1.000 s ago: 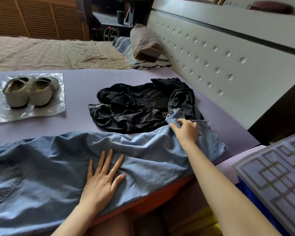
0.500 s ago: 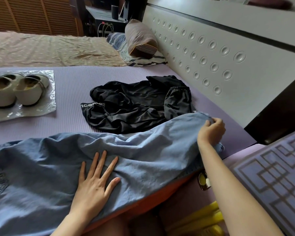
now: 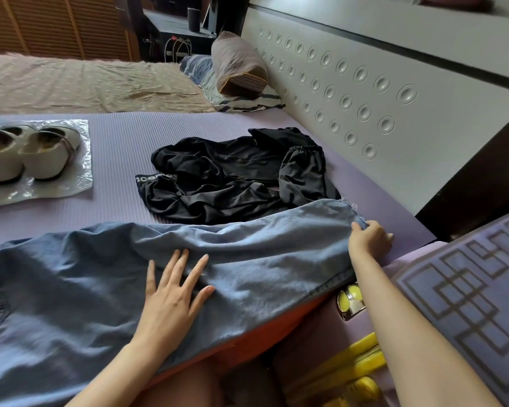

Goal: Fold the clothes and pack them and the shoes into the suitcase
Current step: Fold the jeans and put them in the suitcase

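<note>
While the right grip pinches their hem, jeans leftward of it, under the flat left grip.

One head-worn wide-angle camera looks forward and down, close over the jeans on the purple mat.

The jeans lay across the near edge of the mat. Just behind them, touching their far edge, lay a second garment. At the mat's far left, the shoes stood on a plastic sheet. The left hand rested on the jeans' middle and the right hand gripped their right end. The suitcase was at near right.
</note>
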`<move>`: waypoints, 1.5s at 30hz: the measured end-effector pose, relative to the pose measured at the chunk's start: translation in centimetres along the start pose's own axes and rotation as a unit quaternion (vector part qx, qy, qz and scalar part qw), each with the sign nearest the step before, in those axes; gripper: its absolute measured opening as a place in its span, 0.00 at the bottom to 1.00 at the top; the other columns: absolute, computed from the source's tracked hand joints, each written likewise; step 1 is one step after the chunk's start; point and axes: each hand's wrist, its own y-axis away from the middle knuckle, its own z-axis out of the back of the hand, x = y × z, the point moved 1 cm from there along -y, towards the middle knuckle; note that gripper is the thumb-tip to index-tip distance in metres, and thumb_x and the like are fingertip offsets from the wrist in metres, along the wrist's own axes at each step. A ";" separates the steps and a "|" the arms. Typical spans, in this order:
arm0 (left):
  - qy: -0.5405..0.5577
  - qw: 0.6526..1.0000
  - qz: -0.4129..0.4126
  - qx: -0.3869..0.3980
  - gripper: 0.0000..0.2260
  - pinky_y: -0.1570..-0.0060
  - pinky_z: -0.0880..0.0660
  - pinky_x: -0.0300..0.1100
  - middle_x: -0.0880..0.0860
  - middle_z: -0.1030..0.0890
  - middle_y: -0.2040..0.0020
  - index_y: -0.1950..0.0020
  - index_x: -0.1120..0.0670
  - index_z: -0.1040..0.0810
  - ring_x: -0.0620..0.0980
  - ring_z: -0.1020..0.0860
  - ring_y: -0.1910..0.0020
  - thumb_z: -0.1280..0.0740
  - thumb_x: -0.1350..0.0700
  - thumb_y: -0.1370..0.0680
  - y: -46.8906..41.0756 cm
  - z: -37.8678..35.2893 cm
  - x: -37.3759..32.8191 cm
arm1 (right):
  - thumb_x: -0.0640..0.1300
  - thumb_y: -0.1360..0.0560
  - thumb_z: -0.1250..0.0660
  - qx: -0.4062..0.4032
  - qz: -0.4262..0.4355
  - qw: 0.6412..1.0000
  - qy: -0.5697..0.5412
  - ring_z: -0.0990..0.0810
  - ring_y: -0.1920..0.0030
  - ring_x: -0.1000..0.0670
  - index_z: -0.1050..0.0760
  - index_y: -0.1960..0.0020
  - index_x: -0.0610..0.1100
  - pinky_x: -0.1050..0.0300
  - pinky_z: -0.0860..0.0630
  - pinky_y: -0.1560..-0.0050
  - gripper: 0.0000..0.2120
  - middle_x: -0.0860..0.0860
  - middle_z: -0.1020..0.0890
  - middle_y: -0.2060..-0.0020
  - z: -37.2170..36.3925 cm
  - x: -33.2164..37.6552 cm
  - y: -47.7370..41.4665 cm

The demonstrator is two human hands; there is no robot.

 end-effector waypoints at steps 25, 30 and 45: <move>-0.018 0.999 -0.043 -0.008 0.28 0.30 0.53 0.56 0.60 0.34 0.28 0.26 0.50 0.38 0.52 0.43 0.27 0.58 0.38 0.20 -1.0 -1.1 -0.7 | 0.51 0.25 0.32 0.049 0.012 0.999 -0.018 0.36 0.38 0.38 0.21 0.43 0.43 0.49 0.40 0.37 0.15 0.40 0.24 0.49 -2.1 2.6 -3.5; 0.022 0.998 -0.043 -0.033 0.27 0.30 0.49 0.54 0.56 0.32 0.28 0.28 0.51 0.34 0.50 0.40 0.28 0.56 0.39 0.19 -0.8 -0.6 -0.8 | 0.44 0.24 0.33 -0.010 0.015 0.999 -0.039 0.34 0.38 0.39 0.22 0.44 0.43 0.49 0.39 0.37 0.10 0.41 0.25 0.41 -2.7 3.7 -3.7; 0.072 0.992 0.104 -0.002 0.13 0.39 0.36 0.50 0.55 0.20 0.43 0.41 0.53 0.22 0.56 0.25 0.41 0.42 0.51 0.19 -10.3 3.9 5.4 | 0.57 0.24 0.36 0.265 0.276 0.920 0.077 0.40 0.38 0.44 0.20 0.48 0.55 0.55 0.45 0.46 0.11 0.48 0.26 0.50 -3.4 7.5 -1.8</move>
